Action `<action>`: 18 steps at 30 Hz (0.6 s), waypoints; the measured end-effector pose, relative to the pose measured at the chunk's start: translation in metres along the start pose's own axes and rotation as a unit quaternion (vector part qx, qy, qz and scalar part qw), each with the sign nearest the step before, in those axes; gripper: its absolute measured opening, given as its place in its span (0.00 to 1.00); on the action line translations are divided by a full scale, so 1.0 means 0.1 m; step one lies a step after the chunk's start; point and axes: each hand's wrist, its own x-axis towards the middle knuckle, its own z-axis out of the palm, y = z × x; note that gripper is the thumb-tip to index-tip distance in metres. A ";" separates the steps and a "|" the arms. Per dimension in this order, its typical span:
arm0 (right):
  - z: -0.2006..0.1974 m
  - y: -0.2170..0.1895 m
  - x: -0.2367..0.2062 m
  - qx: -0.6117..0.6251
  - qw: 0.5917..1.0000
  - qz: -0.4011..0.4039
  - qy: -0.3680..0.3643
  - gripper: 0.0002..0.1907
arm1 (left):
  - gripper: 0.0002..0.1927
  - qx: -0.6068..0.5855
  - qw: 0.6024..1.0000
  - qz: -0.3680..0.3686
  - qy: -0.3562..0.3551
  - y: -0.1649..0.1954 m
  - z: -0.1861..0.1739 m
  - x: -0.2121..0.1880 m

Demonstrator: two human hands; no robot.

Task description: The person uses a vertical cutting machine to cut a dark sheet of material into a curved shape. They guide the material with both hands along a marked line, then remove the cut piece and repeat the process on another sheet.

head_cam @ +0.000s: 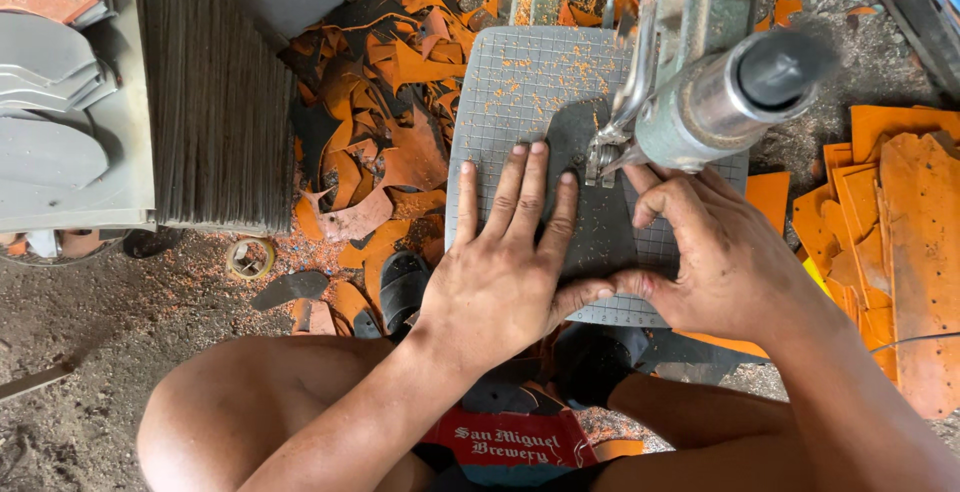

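A gridded grey worktop (520,82), dusted with orange crumbs, carries a dark grey sheet (585,222) that lies flat under both hands. The machine head (715,92), grey-green with a dark round end, hangs over the sheet's upper right part, and its thin metal foot (603,157) comes down on the sheet just beyond the right hand's knuckles.

The left hand (500,272) lies open and flat on the sheet, fingers spread and pointing away from the person, thumb stretched right along the near edge. The right hand (715,252) is curled, fingertips pressing the sheet beside the foot, its thumb meeting the left thumb at the near edge; neither hand grips, both press down.

On the floor (110,332) left of the worktop lies a heap of orange scraps (385,102) mixed with dark ones. To the right sits a stack of orange sheets (885,222), well apart from the hands. At far left a grey rack (70,102) holds rounded grey cut pieces (45,152) stacked in layers. A small tape roll (250,257) lies on the floor near the scraps.
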 end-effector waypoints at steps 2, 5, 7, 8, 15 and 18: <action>0.00 0.00 0.01 0.003 1.000 -0.002 0.003 0.35 | 0.48 -0.004 1.000 -0.001 0.004 -0.01 0.00 0.01; -0.01 0.01 0.02 0.009 1.000 -0.010 0.010 0.34 | 0.48 -0.008 1.000 -0.003 0.010 -0.01 0.00 0.03; -0.02 0.01 0.02 0.012 1.000 -0.015 0.016 0.33 | 0.48 -0.010 1.000 -0.004 0.015 0.00 0.00 0.04; -0.02 0.02 0.03 0.012 1.000 -0.017 0.019 0.33 | 0.48 -0.007 1.000 -0.006 0.016 0.00 0.00 0.04; -0.02 0.06 0.05 0.018 0.999 -0.016 0.027 0.31 | 0.50 0.001 1.000 -0.025 0.015 0.05 0.05 0.07; -0.03 0.10 0.06 0.032 0.999 0.008 0.019 0.30 | 0.51 -0.005 0.999 -0.039 0.018 0.09 0.07 0.08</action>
